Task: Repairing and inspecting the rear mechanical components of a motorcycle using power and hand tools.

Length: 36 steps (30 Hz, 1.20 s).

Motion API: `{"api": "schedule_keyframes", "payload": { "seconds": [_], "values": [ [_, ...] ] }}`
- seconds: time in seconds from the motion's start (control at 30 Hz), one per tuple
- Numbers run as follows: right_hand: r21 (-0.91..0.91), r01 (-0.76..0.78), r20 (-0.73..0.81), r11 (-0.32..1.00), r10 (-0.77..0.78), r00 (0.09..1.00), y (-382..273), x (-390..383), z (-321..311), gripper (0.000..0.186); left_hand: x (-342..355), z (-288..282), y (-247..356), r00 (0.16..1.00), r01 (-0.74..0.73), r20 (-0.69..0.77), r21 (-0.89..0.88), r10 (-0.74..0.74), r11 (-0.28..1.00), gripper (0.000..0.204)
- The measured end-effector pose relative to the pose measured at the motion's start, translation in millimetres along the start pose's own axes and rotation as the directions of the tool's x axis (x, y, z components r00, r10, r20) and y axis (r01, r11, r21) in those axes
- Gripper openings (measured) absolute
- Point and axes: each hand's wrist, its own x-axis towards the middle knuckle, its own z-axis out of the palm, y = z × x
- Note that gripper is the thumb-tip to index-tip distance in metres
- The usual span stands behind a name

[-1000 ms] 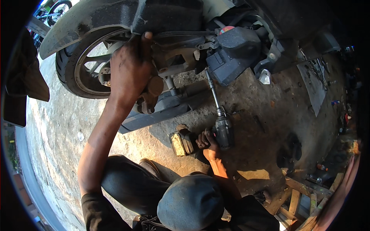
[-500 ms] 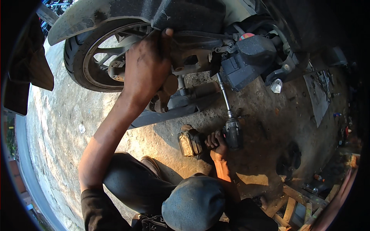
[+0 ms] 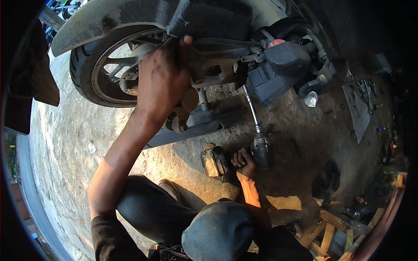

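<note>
My left hand (image 3: pixel 161 80) is raised to the underside of a motorcycle (image 3: pixel 217 21), beside its wheel (image 3: pixel 93 69). Its fingers close around a dark part below the fender; the fingertips are mostly hidden, the thumb shows on top. Lower down, my right hand (image 3: pixel 244 164) wraps round the handle of a cordless impact wrench (image 3: pixel 261 150), between its body and its battery (image 3: pixel 213 161). From the wrench a long shiny extension bar (image 3: pixel 251 106) slants up to the machine, next to a dark plastic box (image 3: pixel 278 71). The bar's far tip is hidden there.
My bent knees (image 3: pixel 217 230) are close below the wrench. A long dark part (image 3: pixel 196 135) lies under the motorcycle. Pale paper (image 3: pixel 355 111) and tools lie to the right. Wooden slats (image 3: pixel 328 235) and another person's bare limb (image 3: pixel 383 230) are at the lower right.
Nearly everything holds still. The motorcycle and my left hand appear shifted very slightly left and down in the picture; both grips are the same.
</note>
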Motion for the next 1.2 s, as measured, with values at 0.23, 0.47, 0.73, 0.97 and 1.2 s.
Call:
{"api": "schedule_keyframes", "payload": {
  "seconds": [0.23, 0.47, 0.73, 0.97, 1.2],
  "values": [
    [0.027, 0.018, 0.03, 0.999, -0.019, 0.999, 3, -1, -1, 0.015, -1, -2, 1, 0.994, 0.089, 0.067, -0.013, -0.088, 0.996, 0.042],
    [0.015, 0.002, -0.021, 1.0, -0.002, 1.0, -17, -11, 2, 0.011, -2, -8, 3, 0.994, 0.094, 0.058, -0.07, -0.091, 0.993, 0.041],
    [-0.137, 0.058, -0.146, 0.989, -0.079, 0.986, -54, -54, 2, 0.018, -2, -8, 2, 0.995, 0.092, 0.04, -0.078, -0.089, 0.993, 0.04],
    [-0.052, 0.108, -0.349, 0.993, -0.119, 0.929, -130, -101, -76, 0.023, -2, -6, 1, 0.997, 0.074, 0.026, -0.093, -0.072, 0.993, 0.038],
    [-0.148, -0.064, -0.649, 0.987, -0.048, 0.759, -212, -106, -164, 0.013, -3, -9, 4, 0.994, 0.107, 0.038, -0.115, -0.103, 0.988, 0.037]
  ]
}}
